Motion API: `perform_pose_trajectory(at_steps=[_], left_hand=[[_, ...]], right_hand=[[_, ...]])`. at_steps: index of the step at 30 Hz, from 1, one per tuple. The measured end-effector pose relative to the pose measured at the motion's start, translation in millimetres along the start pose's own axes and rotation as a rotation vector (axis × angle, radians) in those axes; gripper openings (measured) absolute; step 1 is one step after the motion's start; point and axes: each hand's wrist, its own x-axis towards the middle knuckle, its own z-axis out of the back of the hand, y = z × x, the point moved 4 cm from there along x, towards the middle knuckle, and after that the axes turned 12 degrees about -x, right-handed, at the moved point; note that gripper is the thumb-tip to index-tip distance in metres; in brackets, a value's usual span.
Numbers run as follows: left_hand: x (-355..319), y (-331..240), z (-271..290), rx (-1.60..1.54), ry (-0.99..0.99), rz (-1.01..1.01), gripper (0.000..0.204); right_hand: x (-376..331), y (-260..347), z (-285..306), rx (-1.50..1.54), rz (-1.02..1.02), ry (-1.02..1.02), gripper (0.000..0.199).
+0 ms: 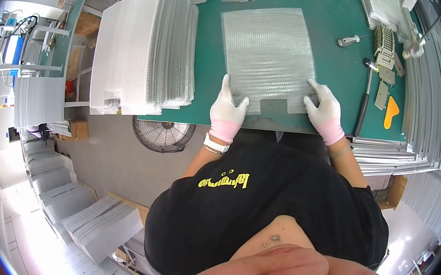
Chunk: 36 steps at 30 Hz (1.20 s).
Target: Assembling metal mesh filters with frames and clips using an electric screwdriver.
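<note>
A flat silvery mesh sheet [270,51] lies on the green table, with a rectangular notch cut from its near edge. My left hand [228,111], in a white glove with a pink cuff, rests at the sheet's near left corner; its index finger stretches along the side edge and the thumb stands apart. At the near right side, my gloved right hand [322,109] touches the other edge with its fingers spread. Neither hand is closed around the sheet.
A tall stack of mesh sheets [144,49] stands on the left. To the right lie a screwdriver [349,41], a hammer [365,99], a yellow scraper [391,112] and several metal plates [382,94]. Long metal strips [429,95] line the far right. A fan [164,136] stands below the table edge.
</note>
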Motion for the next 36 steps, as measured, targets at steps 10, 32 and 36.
perform_pose_trajectory(at_steps=[10, 32, 36], left_hand=[[1.6, 10.6, -5.5, 0.090, 0.049, -0.062, 0.077], [21.7, 8.9, 6.5, 0.427, 0.188, -0.222, 0.067], [26.1, 8.2, -1.7, 0.388, 0.215, -0.254, 0.067]], right_hand=[[1.6, 1.8, -4.7, -0.129, -0.037, 0.120, 0.044], [384.8, 113.9, -61.1, -0.486, 0.199, 0.052, 0.039], [417.1, 77.7, -7.6, 0.085, 0.288, -0.473, 0.043]])
